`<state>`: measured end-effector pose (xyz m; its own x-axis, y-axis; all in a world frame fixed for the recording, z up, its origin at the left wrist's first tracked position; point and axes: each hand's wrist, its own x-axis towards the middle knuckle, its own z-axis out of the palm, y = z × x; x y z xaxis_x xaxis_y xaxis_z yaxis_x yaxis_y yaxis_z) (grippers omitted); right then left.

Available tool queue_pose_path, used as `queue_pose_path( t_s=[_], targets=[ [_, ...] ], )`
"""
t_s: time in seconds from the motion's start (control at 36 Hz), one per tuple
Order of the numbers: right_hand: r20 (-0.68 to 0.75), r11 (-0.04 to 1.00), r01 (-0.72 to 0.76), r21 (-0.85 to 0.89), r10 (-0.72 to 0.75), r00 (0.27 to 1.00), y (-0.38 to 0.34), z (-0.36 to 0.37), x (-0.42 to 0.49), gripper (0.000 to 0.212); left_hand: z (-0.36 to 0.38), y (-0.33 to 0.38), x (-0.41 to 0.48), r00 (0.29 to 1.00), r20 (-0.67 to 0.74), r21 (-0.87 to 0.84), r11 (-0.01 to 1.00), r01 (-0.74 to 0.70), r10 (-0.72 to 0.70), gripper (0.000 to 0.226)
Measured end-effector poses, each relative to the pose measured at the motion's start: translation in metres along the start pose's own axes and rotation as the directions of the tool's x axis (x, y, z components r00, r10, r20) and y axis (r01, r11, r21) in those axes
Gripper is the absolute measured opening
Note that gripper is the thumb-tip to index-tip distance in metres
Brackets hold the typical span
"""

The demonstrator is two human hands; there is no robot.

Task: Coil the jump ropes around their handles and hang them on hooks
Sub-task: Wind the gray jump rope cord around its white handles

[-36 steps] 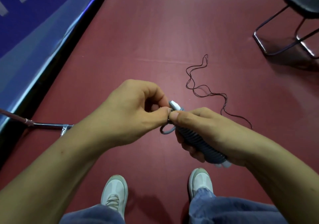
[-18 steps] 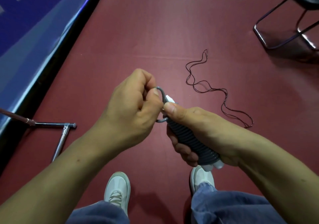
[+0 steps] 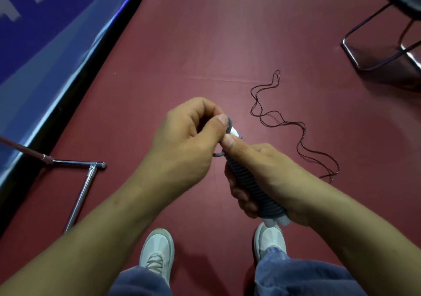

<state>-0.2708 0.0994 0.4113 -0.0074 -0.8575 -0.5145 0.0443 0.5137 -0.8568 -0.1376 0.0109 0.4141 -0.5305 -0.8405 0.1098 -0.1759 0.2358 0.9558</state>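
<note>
A grey jump rope is wound in tight turns around its two white handles, whose ends stick out at the bottom. My right hand grips this bundle, thumb pressed near its top. My left hand pinches the rope's last loose loop at the top end of the handles, between thumb and curled fingers. A second rope, thin and dark, lies in loose waves on the red floor beyond my hands. No hook is in sight.
A chrome stand foot lies on the floor at the left beside a blue banner. A black chair with a metal frame stands at the far right. My two white shoes are below.
My left hand has lifted the loose grey loop from beside the handles up and over their top end. My right hand keeps its grip and has drifted slightly left.
</note>
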Motion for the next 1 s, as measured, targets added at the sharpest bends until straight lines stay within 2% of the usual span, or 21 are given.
queue_pose_path(
  t_s=[0.08, 0.14, 0.19, 0.22, 0.25, 0.28, 0.31, 0.33, 0.36, 0.39, 0.44, 0.5, 0.56, 0.61, 0.78, 0.89, 1.0],
  targets=[
    [0.007, 0.995, -0.033, 0.093, 0.032, 0.999, 0.001, 0.007, 0.004, 0.064, 0.012, -0.002, 0.003, 0.985, -0.043, -0.271, 0.951, 0.151, -0.168, 0.02],
    [0.003, 0.991, -0.041, 0.131, 0.041, 0.999, 0.001, 0.011, 0.006, 0.063, 0.016, 0.001, 0.007, 0.941, -0.05, -0.527, 0.809, 0.26, -0.335, 0.017],
    [0.001, 0.988, -0.04, 0.152, 0.04, 0.999, 0.0, 0.014, 0.009, 0.063, 0.014, 0.006, 0.01, 0.892, 0.008, -0.738, 0.599, 0.31, -0.452, 0.007],
    [-0.003, 0.987, -0.039, 0.154, 0.04, 0.999, 0.0, 0.016, 0.011, 0.063, 0.012, 0.006, 0.012, 0.876, 0.051, -0.789, 0.518, 0.33, -0.48, 0.007],
    [-0.012, 0.988, -0.037, 0.149, 0.039, 0.999, -0.001, 0.016, 0.012, 0.063, 0.009, 0.004, 0.014, 0.873, 0.085, -0.789, 0.503, 0.354, -0.48, 0.011],
    [-0.027, 0.991, -0.03, 0.134, 0.034, 0.999, -0.002, 0.016, 0.012, 0.063, 0.003, 0.001, 0.016, 0.889, 0.1, -0.731, 0.573, 0.37, -0.447, 0.017],
    [-0.045, 0.993, -0.018, 0.113, 0.023, 0.999, -0.003, 0.015, 0.011, 0.064, -0.003, -0.001, 0.019, 0.92, 0.106, -0.609, 0.707, 0.36, -0.377, 0.02],
    [-0.062, 0.996, -0.001, 0.086, 0.007, 0.998, -0.004, 0.013, 0.01, 0.064, -0.01, -0.002, 0.021, 0.952, 0.122, -0.462, 0.833, 0.305, -0.28, 0.018],
    [-0.073, 0.999, 0.016, 0.051, -0.012, 0.997, -0.005, 0.011, 0.009, 0.064, -0.018, -0.002, 0.023, 0.969, 0.159, -0.349, 0.907, 0.236, -0.191, 0.013],
    [-0.085, 1.0, 0.028, 0.008, -0.028, 0.996, -0.005, 0.008, 0.008, 0.064, -0.026, -0.001, 0.024, 0.967, 0.209, -0.282, 0.938, 0.201, -0.145, 0.01],
    [-0.102, 0.997, 0.035, -0.073, -0.043, 0.994, -0.005, 0.005, 0.007, 0.064, -0.035, -0.001, 0.026, 0.955, 0.28, -0.167, 0.974, 0.15, -0.099, 0.019],
    [-0.101, 0.993, 0.03, -0.111, -0.041, 0.994, -0.005, 0.005, 0.008, 0.065, -0.038, -0.001, 0.024, 0.957, 0.282, -0.047, 0.996, 0.08, -0.064, 0.014],
    [-0.09, 0.992, 0.032, -0.12, -0.043, 0.995, -0.004, 0.007, 0.008, 0.066, -0.037, -0.003, 0.023, 0.968, 0.248, -0.023, 0.998, 0.057, -0.05, 0.008],
    [-0.071, 0.994, 0.038, -0.106, -0.046, 0.996, -0.003, 0.01, 0.008, 0.067, -0.036, -0.003, 0.022, 0.98, 0.19, -0.071, 0.995, 0.074, -0.06, 0.008],
    [-0.097, 0.998, 0.064, -0.009, -0.064, 0.993, -0.004, 0.022, 0.008, 0.065, -0.021, -0.003, 0.021, 0.98, 0.003, -0.351, 0.917, 0.188, -0.2, 0.014],
    [-0.144, 0.995, 0.094, -0.04, -0.098, 0.985, -0.007, 0.028, 0.013, 0.065, -0.017, -0.001, 0.022, 0.93, -0.065, -0.513, 0.812, 0.28, -0.362, 0.017],
    [-0.17, 0.993, 0.102, -0.055, -0.11, 0.979, -0.008, 0.033, 0.016, 0.064, -0.013, -0.001, 0.024, 0.852, -0.073, -0.694, 0.64, 0.329, -0.518, 0.02]
  ],
)
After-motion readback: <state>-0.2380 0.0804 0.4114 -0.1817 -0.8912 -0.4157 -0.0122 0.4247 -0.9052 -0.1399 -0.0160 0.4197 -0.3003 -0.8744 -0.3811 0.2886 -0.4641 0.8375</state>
